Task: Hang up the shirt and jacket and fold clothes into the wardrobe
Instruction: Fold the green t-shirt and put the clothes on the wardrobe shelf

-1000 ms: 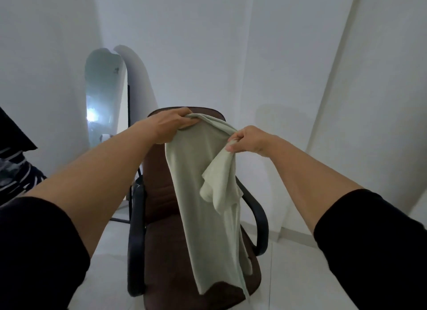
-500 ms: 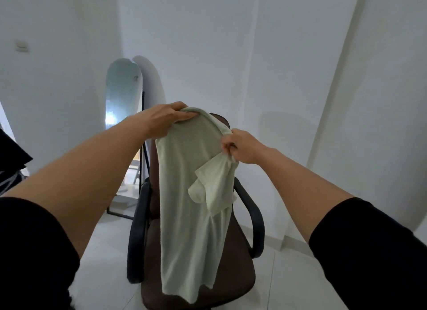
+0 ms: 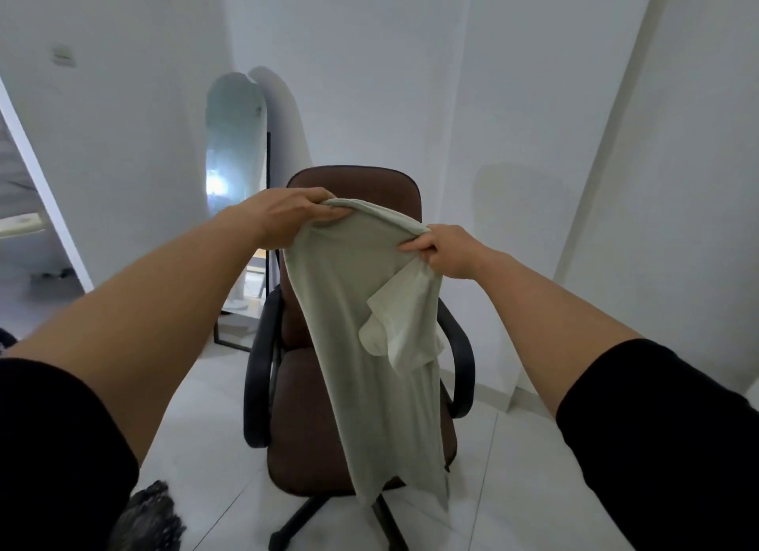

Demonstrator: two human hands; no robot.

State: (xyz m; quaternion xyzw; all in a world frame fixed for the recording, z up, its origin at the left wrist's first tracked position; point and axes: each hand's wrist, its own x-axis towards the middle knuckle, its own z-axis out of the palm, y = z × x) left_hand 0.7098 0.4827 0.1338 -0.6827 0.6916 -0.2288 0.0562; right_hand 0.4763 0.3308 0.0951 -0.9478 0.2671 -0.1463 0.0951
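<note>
Two bare forearms reach forward, the left hand (image 3: pixel 287 213) and right hand (image 3: pixel 445 251) each gripping the top edge of a pale green T-shirt (image 3: pixel 369 345), which hangs in the air before a brown office chair (image 3: pixel 361 189); behind stands a tall mirror (image 3: pixel 234 147).

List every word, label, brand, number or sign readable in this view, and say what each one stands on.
None can be read.
pale green shirt, held up by the left hand and right hand: no print or tag shows.
brown chair: no label shows.
wall plate: too small and blurred to show any marking.
</note>
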